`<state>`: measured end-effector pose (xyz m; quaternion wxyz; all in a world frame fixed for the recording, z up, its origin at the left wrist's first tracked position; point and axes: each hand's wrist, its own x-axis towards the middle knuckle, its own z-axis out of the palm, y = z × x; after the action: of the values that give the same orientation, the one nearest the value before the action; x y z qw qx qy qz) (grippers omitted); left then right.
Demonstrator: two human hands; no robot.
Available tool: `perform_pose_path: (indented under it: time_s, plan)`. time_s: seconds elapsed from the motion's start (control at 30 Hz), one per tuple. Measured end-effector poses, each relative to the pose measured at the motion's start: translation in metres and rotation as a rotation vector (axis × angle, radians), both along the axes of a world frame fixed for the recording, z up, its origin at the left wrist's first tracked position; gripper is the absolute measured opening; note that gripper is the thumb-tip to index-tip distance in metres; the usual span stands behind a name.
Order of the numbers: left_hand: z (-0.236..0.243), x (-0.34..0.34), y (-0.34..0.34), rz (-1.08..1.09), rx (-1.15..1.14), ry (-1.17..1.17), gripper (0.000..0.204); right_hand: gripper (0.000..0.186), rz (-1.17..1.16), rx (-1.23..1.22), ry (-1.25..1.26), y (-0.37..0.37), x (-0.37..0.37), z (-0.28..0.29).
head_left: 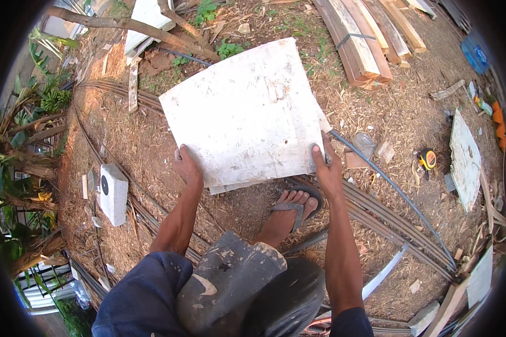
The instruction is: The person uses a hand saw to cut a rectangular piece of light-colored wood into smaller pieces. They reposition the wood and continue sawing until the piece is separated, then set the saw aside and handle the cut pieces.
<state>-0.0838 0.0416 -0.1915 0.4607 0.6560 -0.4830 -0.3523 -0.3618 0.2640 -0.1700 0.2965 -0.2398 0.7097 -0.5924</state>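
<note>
A large, flat white board [242, 112] with scuffs and brown stains is held in front of me. My left hand [188, 165] grips its near left edge, thumb on top and the other fingers mostly hidden beneath. On the near right corner my right hand [327, 163] is closed, its thumb pressed on the upper face. The edge of another pale sheet [239, 186] shows just under the board's near side. Below the board is my foot in a dark flip-flop [315, 201].
Long thin metal rods [382, 219] and a grey pipe [385, 177] cross the woodchip-strewn ground. Timber beams [348, 45] lie at the far right, a yellow tape measure [427, 159] nearer. At left sits a white block [113, 194] with a black disc; a branch [123, 23] spans the far left.
</note>
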Motion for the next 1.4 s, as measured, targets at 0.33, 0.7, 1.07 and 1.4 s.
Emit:
perform_pose_path:
  time_s: [0.33, 0.7, 1.07, 1.4]
  plan:
    - [-0.001, -0.004, 0.011, -0.022, -0.389, 0.243, 0.047, 0.056, -0.174, -0.233, 0.157, 0.041, 0.034, 0.0]
    - [0.01, 0.095, 0.023, 0.015, -0.233, -0.124, 0.029, 0.058, 0.083, -0.025, -0.186, 0.009, 0.09, 0.035]
    - [-0.001, 0.172, 0.019, 0.32, -0.372, -0.07, 0.032, 0.06, 0.166, -0.191, -0.045, -0.018, 0.147, -0.014]
    - [0.001, 0.279, 0.052, 0.591, 0.252, -0.719, 0.056, 0.075, 0.646, 0.275, 0.07, -0.035, 0.199, -0.014]
